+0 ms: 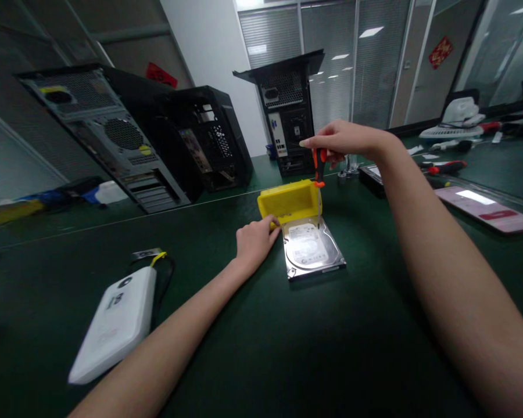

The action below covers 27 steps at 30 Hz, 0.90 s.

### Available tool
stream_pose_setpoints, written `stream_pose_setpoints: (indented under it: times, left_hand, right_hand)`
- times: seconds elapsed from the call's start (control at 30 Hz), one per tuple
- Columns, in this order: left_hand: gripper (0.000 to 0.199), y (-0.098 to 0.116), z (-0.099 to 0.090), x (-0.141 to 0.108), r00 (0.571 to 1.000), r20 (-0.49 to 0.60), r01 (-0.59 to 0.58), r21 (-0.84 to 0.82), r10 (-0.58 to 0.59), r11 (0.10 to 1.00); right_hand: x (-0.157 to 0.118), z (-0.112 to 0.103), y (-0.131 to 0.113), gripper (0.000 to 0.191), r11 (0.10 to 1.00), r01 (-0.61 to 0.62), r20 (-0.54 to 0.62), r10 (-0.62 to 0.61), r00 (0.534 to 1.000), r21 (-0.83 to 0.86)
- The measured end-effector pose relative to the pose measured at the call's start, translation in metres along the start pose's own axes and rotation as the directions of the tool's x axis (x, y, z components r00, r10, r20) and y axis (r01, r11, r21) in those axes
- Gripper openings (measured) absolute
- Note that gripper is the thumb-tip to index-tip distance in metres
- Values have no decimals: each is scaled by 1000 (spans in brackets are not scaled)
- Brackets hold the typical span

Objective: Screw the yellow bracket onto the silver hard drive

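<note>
A silver hard drive point(305, 247) lies flat on the dark green table, its white label facing up. Right behind it a yellow plastic tray point(291, 200) stands on its side. My left hand point(256, 241) has its fingers closed at the drive's back left corner, against the tray; the fingertips are partly hidden. In my right hand point(342, 142) is an orange and black screwdriver point(319, 165), held upright by its handle. Its shaft points down, and the tip is at the back right part of the drive's top.
Two black computer cases point(131, 133) point(220, 136) stand at the back left, and another case point(285, 116) at the back centre. A white power-bank-like device point(117, 319) lies at the left. On the right are a pink-screened tablet point(490, 206) and red-handled tools point(447, 167).
</note>
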<state>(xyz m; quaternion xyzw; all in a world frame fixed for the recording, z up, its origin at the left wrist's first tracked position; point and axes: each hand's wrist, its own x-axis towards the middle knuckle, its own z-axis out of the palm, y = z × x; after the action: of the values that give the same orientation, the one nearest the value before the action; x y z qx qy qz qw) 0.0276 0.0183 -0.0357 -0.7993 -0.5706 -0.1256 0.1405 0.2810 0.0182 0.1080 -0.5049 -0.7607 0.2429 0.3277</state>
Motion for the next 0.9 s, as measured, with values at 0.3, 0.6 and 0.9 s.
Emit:
stream_pose_setpoints:
  times: [0.3, 0.6, 0.9]
  left_hand:
    - [27, 0, -1, -1, 1000, 24, 0, 9, 0, 1000]
    - [28, -3, 3, -1, 1000, 15, 21, -75, -20, 997]
    - [32, 8, 1, -3, 999, 10, -33, 33, 33, 999]
  right_hand:
    - [4, 2, 1, 37, 999, -43, 36, 44, 998, -16]
    - [10, 0, 11, 40, 995, -97, 44, 96, 994, 24]
    - [20, 34, 35, 50, 763, -228, 326, 24, 945, 605]
